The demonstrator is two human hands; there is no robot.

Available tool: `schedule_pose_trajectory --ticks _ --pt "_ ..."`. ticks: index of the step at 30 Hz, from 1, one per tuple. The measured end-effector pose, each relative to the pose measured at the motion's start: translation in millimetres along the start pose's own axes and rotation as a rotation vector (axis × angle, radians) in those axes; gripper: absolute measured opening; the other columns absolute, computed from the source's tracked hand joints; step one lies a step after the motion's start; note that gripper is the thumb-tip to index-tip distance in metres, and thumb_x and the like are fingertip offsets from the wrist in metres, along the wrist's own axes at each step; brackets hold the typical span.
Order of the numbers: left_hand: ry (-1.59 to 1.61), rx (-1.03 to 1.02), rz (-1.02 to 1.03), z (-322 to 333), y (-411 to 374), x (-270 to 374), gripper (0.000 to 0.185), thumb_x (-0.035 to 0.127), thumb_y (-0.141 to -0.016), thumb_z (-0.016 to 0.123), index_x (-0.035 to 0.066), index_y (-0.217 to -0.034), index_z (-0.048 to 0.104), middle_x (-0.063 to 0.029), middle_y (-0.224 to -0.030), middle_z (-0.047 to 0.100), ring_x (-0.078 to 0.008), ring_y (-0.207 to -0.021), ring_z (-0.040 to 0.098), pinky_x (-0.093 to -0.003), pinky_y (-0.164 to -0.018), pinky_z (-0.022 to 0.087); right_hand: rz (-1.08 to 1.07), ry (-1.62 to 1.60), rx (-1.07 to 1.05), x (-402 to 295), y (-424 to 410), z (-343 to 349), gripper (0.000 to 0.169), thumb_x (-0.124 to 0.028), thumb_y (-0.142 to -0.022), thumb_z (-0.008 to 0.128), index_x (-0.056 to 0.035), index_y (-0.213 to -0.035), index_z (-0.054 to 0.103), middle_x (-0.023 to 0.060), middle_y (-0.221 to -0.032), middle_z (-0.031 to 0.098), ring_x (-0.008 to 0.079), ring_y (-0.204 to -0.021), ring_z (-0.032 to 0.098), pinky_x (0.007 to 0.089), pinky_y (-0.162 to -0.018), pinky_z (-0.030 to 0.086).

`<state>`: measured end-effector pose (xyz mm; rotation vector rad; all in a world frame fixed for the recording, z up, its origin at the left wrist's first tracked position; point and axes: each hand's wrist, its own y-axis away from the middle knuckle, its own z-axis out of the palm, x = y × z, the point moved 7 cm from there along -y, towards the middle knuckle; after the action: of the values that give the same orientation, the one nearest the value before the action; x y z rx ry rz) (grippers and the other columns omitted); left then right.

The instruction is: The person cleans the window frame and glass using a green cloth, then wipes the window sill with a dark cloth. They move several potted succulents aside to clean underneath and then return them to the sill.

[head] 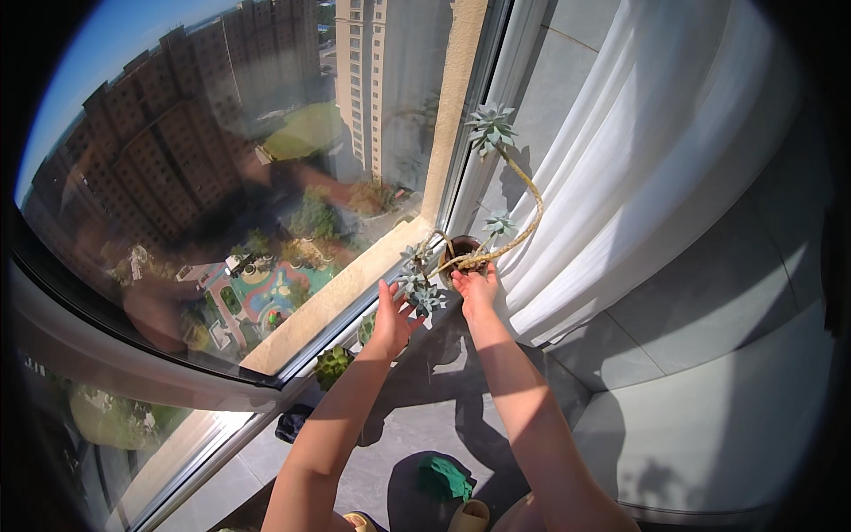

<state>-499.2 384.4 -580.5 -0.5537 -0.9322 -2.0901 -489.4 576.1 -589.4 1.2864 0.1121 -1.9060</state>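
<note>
A succulent with long, bare, curving stems grows from a round brown pot (463, 247) in the window corner. One stem arches up to a grey-green rosette (492, 129); a smaller rosette (498, 223) sits below it. Around the lower left cluster of rosettes (424, 297), my left hand (393, 322) is spread, its fingers apart beside the leaves. My right hand (476, 287) is at the pot's near rim, fingertips at the stem base; whether they grip the rim or a stem cannot be told. Partly behind my left forearm stands a green succulent (334, 366), with another potted plant (367, 327) beyond it.
Window glass and its frame (346, 332) run along the left. A white curtain (598, 166) hangs close on the right, before grey wall tiles. On the grey floor (399, 432) lie a green cloth (447, 476) and a dark cloth (291, 423), near yellow slippers (471, 515).
</note>
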Motion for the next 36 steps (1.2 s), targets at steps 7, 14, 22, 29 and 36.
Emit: schedule_pose_trajectory --ticks 7,14,22,29,36 --pt "-0.007 0.026 -0.006 -6 -19 -11 0.083 0.068 -0.085 0.033 0.018 -0.145 0.006 -0.0151 -0.15 0.002 -0.0348 -0.136 0.013 -0.0564 -0.102 0.023 0.03 -0.016 -0.007 20 -16 -6 0.054 0.002 -0.089 0.038 -0.0167 -0.137 0.021 0.0145 -0.101 0.055 0.0212 -0.067 0.064 0.0316 -0.055 0.053" --pt "-0.012 0.021 0.004 -6 -33 -17 0.087 0.07 -0.083 0.035 0.02 -0.145 0.001 -0.0139 -0.151 -0.002 -0.0345 -0.137 0.011 -0.0571 -0.104 0.018 0.126 0.061 -0.093 21 -33 2 0.051 -0.003 -0.093 0.039 -0.0205 -0.138 0.02 0.0134 -0.098 0.058 0.0212 -0.074 0.064 0.0323 -0.06 0.055" --pt "-0.108 0.024 -0.03 0 -32 -21 0.09 0.071 -0.081 0.037 0.022 -0.145 -0.003 -0.0137 -0.15 -0.007 -0.0371 -0.137 0.002 -0.0609 -0.103 0.015 0.092 0.424 -0.028 -8 -3 -18 0.037 -0.016 -0.095 0.039 -0.0067 -0.13 0.033 0.0147 -0.092 0.058 0.0168 -0.063 0.059 0.0303 -0.051 0.051" --pt "-0.083 -0.038 -0.014 7 -27 -9 0.094 0.072 -0.079 0.038 0.022 -0.144 -0.008 -0.0139 -0.15 -0.01 -0.0366 -0.138 -0.001 -0.0583 -0.105 0.015 -0.539 0.487 0.068 -105 46 20 0.036 -0.026 -0.095 0.044 0.0012 -0.118 0.047 0.0071 -0.081 0.055 0.0105 -0.054 0.053 0.0244 -0.043 0.047" --pt "-0.039 -0.082 -0.044 15 24 -21 0.095 0.07 -0.08 0.042 0.019 -0.145 -0.003 -0.0114 -0.151 -0.004 -0.031 -0.138 0.005 -0.053 -0.105 0.018 -0.517 0.53 0.0 -122 9 15 0.028 -0.022 -0.095 0.046 0.0024 -0.104 0.057 0.0065 -0.083 0.058 0.0094 -0.056 0.054 0.0237 -0.049 0.05"
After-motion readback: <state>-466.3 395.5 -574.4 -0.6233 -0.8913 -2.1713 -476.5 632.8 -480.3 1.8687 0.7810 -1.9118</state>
